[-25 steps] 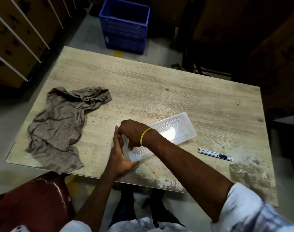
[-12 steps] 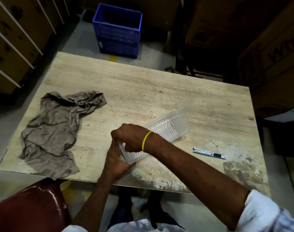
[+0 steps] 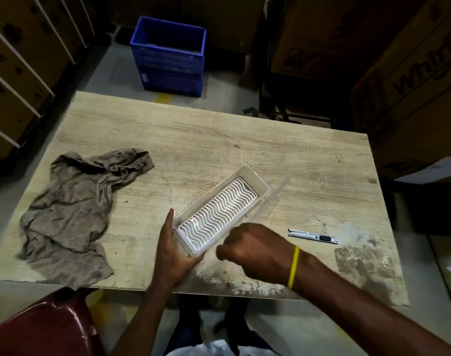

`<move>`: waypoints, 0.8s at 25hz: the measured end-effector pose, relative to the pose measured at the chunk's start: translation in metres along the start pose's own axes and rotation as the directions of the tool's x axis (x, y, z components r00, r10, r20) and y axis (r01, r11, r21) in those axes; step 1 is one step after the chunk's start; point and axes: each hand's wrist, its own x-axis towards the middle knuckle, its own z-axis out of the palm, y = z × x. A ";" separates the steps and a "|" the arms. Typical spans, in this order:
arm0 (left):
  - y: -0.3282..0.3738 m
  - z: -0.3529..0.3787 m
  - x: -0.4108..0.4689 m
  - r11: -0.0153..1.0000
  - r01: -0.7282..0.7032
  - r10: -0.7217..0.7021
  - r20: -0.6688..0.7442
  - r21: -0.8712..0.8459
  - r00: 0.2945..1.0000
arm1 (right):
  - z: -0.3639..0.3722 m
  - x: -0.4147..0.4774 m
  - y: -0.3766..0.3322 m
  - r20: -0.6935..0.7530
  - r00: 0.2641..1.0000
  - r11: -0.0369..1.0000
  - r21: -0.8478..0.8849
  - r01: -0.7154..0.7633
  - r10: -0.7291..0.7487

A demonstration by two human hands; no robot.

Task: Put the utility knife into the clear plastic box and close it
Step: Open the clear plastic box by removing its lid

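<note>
The clear plastic box lies open at an angle on the wooden table, its wavy ribbed floor bare. My left hand grips the box's near left corner. The clear lid stands tilted on its edge along the box's right side. My right hand, with a yellow band at the wrist, is curled at the lid's near end and slightly blurred. The silver and black utility knife lies flat on the table, to the right of my right hand and apart from it.
A crumpled brown cloth covers the table's left part. A blue crate stands on the floor beyond the far edge. Cardboard cartons rise at the right. A dark red chair is at the near left corner.
The lid has come off the box and swung to its right side with my right hand. My left hand has stayed on the near corner.
</note>
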 end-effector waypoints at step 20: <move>0.021 0.070 -0.057 0.975 0.222 -0.210 -0.335 -0.003 0.918 | 0.194 -0.078 0.076 -0.331 0.835 0.883 0.329 -0.335 0.440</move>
